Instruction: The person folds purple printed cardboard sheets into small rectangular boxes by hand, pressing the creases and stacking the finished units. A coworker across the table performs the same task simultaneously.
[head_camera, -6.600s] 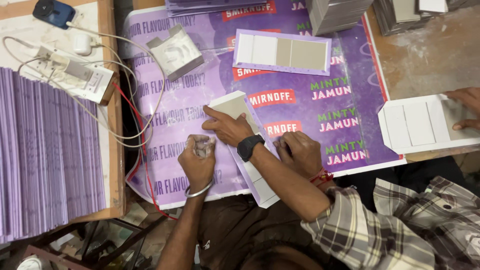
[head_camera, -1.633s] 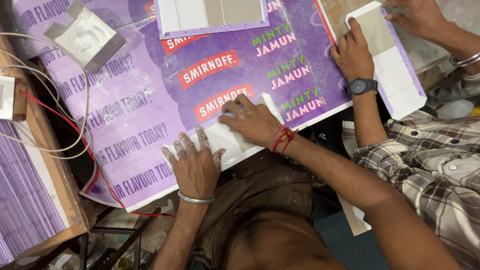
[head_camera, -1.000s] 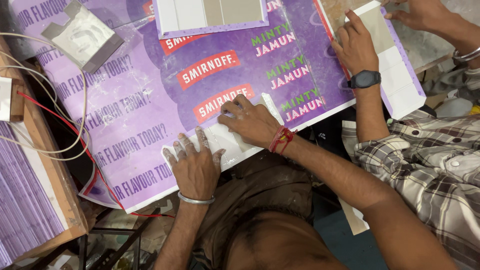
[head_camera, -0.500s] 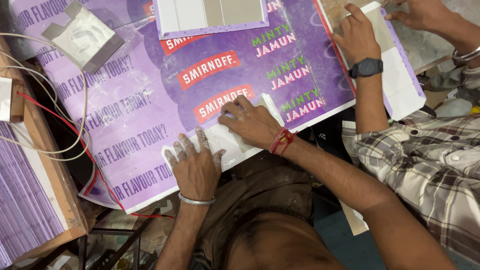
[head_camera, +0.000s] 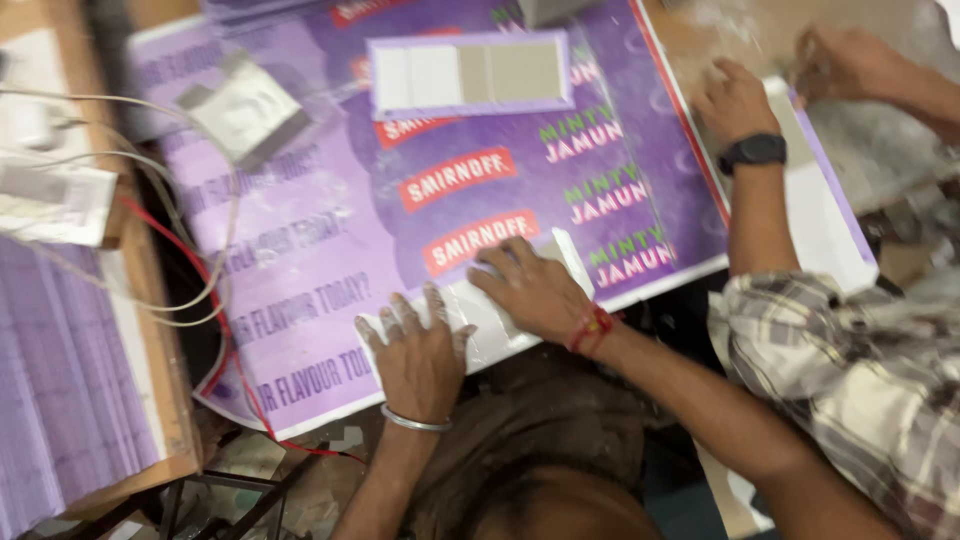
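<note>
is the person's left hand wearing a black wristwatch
No, the left hand wears only a thin metal bangle; the black wristwatch is on a co-worker's arm.

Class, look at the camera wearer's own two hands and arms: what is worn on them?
Both forearms are bare, with no sleeves. The left hand has a thin silver metal bangle at the wrist. The right hand wears a red and orange thread band.

the left hand (head_camera: 420, 350) wears a thin silver bangle (head_camera: 415, 424) below the fingers. the right hand (head_camera: 530, 292) wears a red thread band (head_camera: 592, 328) at the wrist. both forearms are bare.
</note>
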